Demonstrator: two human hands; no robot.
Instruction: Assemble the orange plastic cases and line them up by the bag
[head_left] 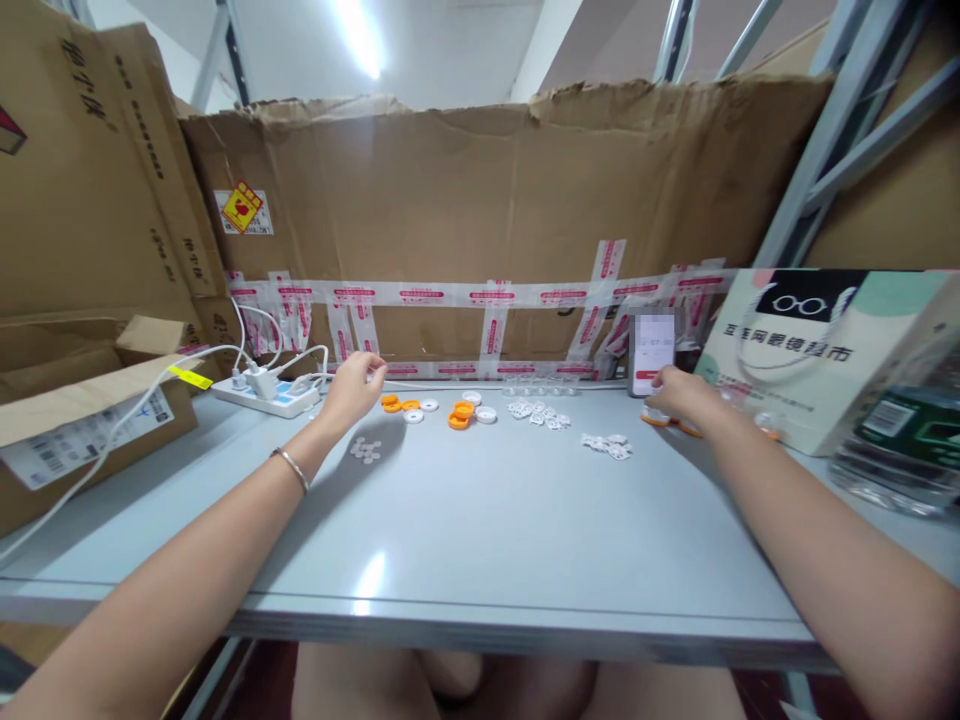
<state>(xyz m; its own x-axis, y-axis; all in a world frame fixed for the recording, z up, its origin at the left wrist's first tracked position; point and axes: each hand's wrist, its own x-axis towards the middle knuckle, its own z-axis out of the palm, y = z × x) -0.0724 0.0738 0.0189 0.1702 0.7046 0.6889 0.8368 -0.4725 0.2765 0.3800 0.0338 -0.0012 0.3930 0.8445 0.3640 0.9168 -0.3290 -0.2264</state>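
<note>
- Orange and white round caps (463,412) lie in a loose row at the far middle of the grey table (480,530). They are small and flat, some ring-shaped and some plain discs.
- The left hand (352,388) hovers at the left end of that row, just above the nearest orange ring. Its fingers are curled with the thumb drawn towards the fingertips, but I cannot tell whether anything is pinched between them.
- A thin bracelet (292,468) sits on the left wrist.
- The right hand (681,395) rests palm down at the far right of the table, over an orange cap (654,420) whose edge shows beneath it. The fingers bend downward, and whether they clamp the cap cannot be told.
- A cluster of tiny white discs (365,450) lies just near of the left hand.
- Two scatters of small white packets (538,412) lie between the hands.
- A phone (651,352) stands upright with its screen lit, just behind the right hand, leaning against the taped cardboard wall (480,200) that closes off the back of the table.
- A white power strip (264,396) with plugged-in cables lies left of the left hand, beside an open cardboard box (82,420).
- A printed paper bag (825,350) and a clear plastic bottle (896,440) crowd the right edge, close to the right forearm.
</note>
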